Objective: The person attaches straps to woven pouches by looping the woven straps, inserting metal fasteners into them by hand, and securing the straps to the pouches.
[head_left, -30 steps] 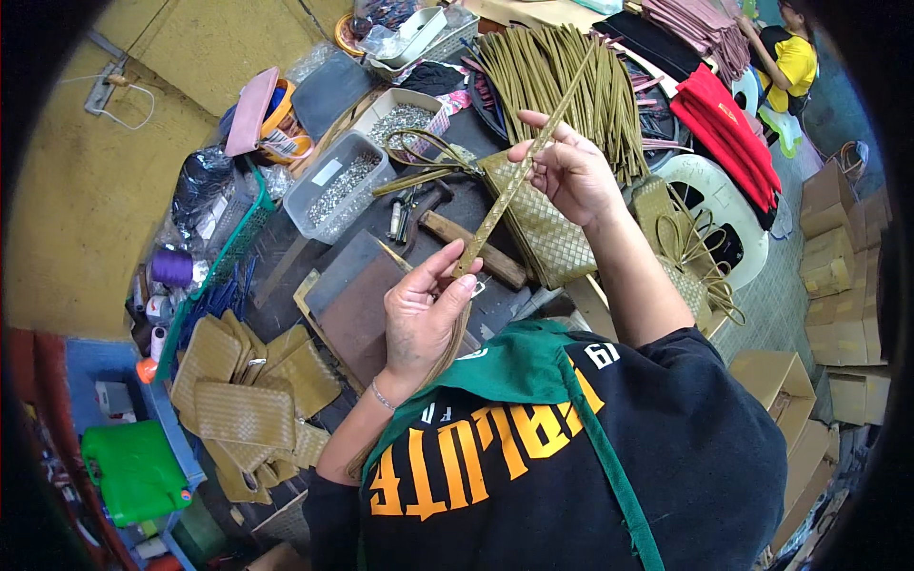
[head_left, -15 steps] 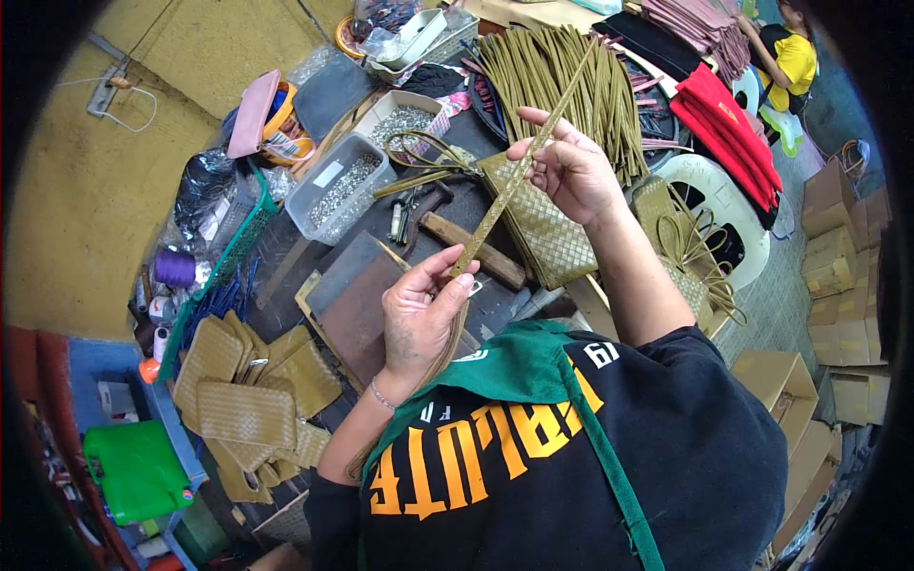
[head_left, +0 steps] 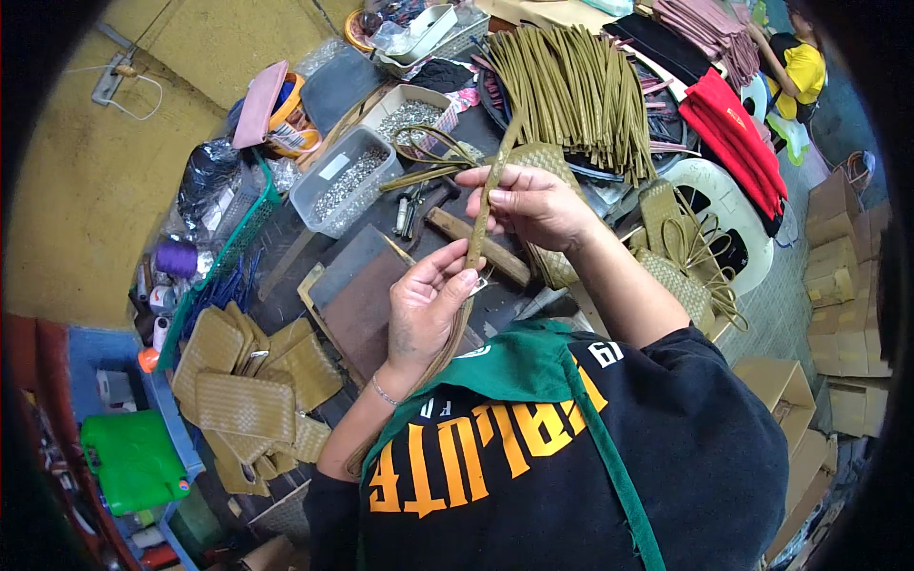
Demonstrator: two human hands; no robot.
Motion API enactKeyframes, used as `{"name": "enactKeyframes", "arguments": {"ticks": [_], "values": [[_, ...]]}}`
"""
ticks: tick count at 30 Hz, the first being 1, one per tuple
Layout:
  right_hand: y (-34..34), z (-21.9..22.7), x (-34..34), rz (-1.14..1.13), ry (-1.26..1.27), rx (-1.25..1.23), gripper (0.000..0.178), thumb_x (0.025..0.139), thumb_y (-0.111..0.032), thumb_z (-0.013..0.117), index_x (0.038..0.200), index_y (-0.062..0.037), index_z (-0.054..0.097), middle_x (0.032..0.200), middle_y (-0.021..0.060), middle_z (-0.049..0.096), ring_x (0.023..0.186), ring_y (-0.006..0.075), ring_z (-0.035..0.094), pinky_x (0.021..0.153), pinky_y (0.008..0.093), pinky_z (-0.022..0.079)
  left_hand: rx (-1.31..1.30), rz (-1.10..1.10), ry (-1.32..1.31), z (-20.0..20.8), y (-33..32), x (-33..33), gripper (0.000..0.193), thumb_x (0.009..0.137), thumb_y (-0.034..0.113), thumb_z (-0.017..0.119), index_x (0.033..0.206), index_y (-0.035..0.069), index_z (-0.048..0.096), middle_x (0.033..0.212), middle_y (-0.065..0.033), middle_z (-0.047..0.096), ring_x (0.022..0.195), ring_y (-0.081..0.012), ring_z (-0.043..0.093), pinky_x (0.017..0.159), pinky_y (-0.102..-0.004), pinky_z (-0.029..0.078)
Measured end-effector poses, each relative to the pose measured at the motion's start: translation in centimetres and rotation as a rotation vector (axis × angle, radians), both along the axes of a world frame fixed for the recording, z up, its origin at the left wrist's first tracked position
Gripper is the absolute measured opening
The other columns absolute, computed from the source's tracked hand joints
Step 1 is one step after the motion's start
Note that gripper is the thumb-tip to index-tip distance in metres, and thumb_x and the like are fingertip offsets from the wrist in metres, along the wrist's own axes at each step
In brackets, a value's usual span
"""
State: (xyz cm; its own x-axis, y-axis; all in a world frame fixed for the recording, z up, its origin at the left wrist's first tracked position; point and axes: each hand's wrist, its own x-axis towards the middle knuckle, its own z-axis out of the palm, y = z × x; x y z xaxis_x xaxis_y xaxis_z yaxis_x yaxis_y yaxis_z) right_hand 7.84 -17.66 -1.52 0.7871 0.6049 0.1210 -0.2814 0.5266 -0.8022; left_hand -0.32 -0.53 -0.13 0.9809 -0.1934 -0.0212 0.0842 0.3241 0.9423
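Note:
A long olive-gold strap [head_left: 479, 233] runs upward between my two hands. My left hand [head_left: 419, 309] pinches its lower part between thumb and fingers; a small metal piece shows beside the thumb. Higher up, my right hand [head_left: 538, 205] grips the same strap, thumb against fingers, with the free end rising past it. More strap trails down along my left forearm. A thin pointed tan tip [head_left: 398, 249] shows just past my left hand; what it belongs to is unclear. Beneath my right hand lies a woven gold pouch [head_left: 550, 266], partly hidden. Beside it rests a wooden-handled hammer [head_left: 486, 252].
Tubs of small metal fittings [head_left: 347, 190] stand behind my left hand. A heap of olive straps [head_left: 571, 95] lies at the far side. Woven gold pieces [head_left: 246, 409] are piled at left. Looped straps [head_left: 681, 247] and a white stool [head_left: 738, 224] are at right. Another person [head_left: 800, 71] works far right.
My right hand has come down and left along the strap, closing its thumb on it. The strap stands steeper and its upper end bends. My left hand has barely moved.

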Motion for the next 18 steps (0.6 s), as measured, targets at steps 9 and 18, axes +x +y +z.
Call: {"name": "enactKeyframes", "arguments": {"ticks": [9, 18], "values": [[-0.4, 0.2, -0.2, -0.08, 0.016, -0.072, 0.03, 0.082, -0.017, 0.052, 0.108, -0.0041, 0.046, 0.079, 0.0012, 0.053, 0.063, 0.0042, 0.048, 0.053, 0.0156, 0.038, 0.189, -0.029, 0.019, 1.1, 1.5, -0.3, 0.029, 0.077, 0.015, 0.043, 0.095, -0.006, 0.05, 0.091, -0.0105, 0.052, 0.081, -0.015, 0.053, 0.074, -0.0236, 0.041], [0.9, 1.0, -2.7, -0.322, 0.201, -0.037, 0.018, 0.082, -0.019, 0.053, 0.088, -0.0038, 0.045, 0.067, 0.0038, 0.052, 0.048, 0.0104, 0.052, 0.042, 0.0192, 0.04, 0.599, -0.028, -0.339, 2.2, 3.3, 0.2, 0.024, 0.067, -0.002, 0.05, 0.09, -0.006, 0.055, 0.089, -0.0098, 0.05, 0.081, -0.0146, 0.053, 0.073, -0.025, 0.042]]}}
